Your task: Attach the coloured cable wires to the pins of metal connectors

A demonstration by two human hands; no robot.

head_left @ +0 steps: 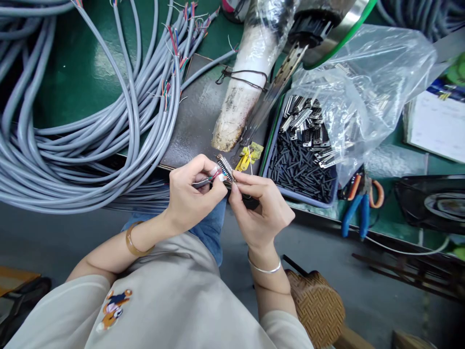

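Beige sleeves nearest. Left hand [192, 194] pinches grey cable's stripped coloured wires [212, 177]; right hand [259, 206] grips small metal multi-pin connector [225, 168]. Wire-to-pin seating step; calls for fine alignment.

Coiled grey cable bundle [83, 121] sits left on the green bench [90, 63]; the blue plastic tray of black tubing [301, 169] is right, crumpled clear plastic bag [363, 82] spilling over it, blue-handled pliers [354, 213] just beyond.
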